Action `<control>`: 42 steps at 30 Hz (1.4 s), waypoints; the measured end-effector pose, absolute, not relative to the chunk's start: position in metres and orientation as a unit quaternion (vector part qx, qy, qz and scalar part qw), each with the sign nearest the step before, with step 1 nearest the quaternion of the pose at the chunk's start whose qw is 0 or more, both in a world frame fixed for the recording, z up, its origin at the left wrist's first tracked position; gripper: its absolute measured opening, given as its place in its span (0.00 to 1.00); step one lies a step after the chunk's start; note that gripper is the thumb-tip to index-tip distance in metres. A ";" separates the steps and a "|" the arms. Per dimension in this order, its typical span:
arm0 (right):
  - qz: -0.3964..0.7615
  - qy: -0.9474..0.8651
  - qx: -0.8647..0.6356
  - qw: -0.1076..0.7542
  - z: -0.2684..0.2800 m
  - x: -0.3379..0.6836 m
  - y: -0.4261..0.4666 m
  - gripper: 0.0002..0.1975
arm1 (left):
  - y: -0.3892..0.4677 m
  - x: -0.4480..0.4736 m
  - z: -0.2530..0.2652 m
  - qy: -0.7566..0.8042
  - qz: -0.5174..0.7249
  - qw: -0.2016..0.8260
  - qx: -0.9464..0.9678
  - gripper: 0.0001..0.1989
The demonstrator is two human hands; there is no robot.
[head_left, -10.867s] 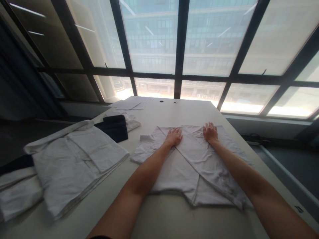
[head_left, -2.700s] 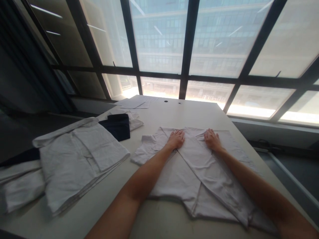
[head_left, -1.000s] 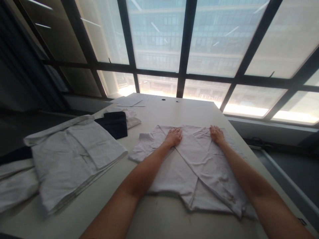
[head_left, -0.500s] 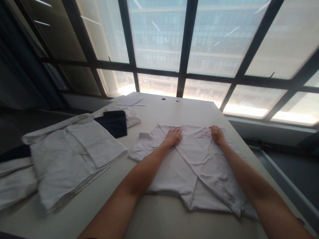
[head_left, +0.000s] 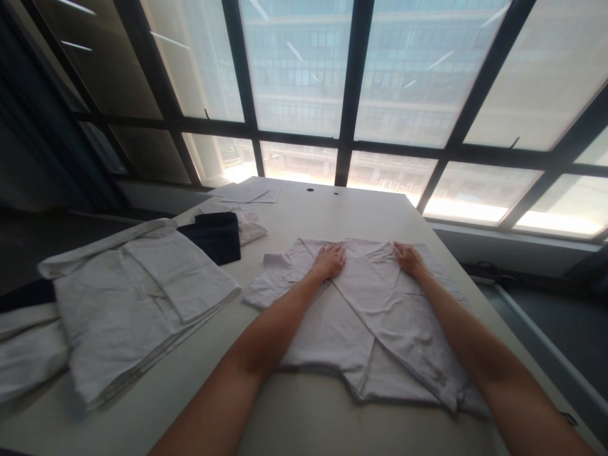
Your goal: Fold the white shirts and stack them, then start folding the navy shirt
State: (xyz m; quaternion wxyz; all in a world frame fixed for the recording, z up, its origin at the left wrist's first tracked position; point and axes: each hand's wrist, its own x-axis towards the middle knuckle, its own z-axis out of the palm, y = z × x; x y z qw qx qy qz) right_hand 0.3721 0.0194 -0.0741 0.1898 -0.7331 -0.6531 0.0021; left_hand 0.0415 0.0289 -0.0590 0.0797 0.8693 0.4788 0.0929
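Observation:
A white shirt-like garment (head_left: 351, 323) lies spread on the white table, with one part folded diagonally across its front. Flat on its upper left part rests my left hand (head_left: 331, 259), fingers stretched out and nothing gripped. My right hand (head_left: 408, 258) is at the upper right part of the garment, fingers bent and drawn together on the cloth, which is creased beside the fingertips. Both forearms reach over the garment and cover some of its sides.
To the left lies a folded white garment (head_left: 137, 297), with dark navy cloth (head_left: 216, 237) behind it. More white cloth (head_left: 31, 348) sits at the far left. Paper sheets (head_left: 247, 192) lie on the far end of the table (head_left: 361, 212), before tall windows.
My right hand has shifted slightly left along the garment's upper edge. My left hand stays in place on the cloth. The whole view has moved a little.

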 end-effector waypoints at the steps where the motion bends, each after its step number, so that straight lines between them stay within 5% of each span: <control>1: 0.009 -0.661 -0.729 0.176 -0.074 0.371 0.019 0.25 | 0.029 0.042 -0.059 0.479 0.092 0.080 0.869 0.27; 10: -0.014 -0.429 -0.887 0.172 -0.084 0.381 0.021 0.32 | 0.031 0.041 -0.060 0.480 0.086 0.078 0.869 0.28; 19: -0.015 -0.547 -0.813 0.199 -0.076 0.382 0.016 0.31 | 0.031 0.042 -0.061 0.482 0.090 0.080 0.868 0.27; 25: 0.011 -0.745 -0.660 0.100 -0.079 0.356 0.013 0.29 | 0.030 0.041 -0.060 0.481 0.093 0.077 0.869 0.27; 35: 0.035 -0.536 -0.840 0.076 -0.074 0.429 0.003 0.34 | 0.027 0.040 -0.056 0.479 0.092 0.073 0.870 0.27; 42: -0.058 -0.531 -0.837 0.119 -0.070 0.401 -0.008 0.33 | 0.028 0.041 -0.057 0.477 0.095 0.076 0.871 0.27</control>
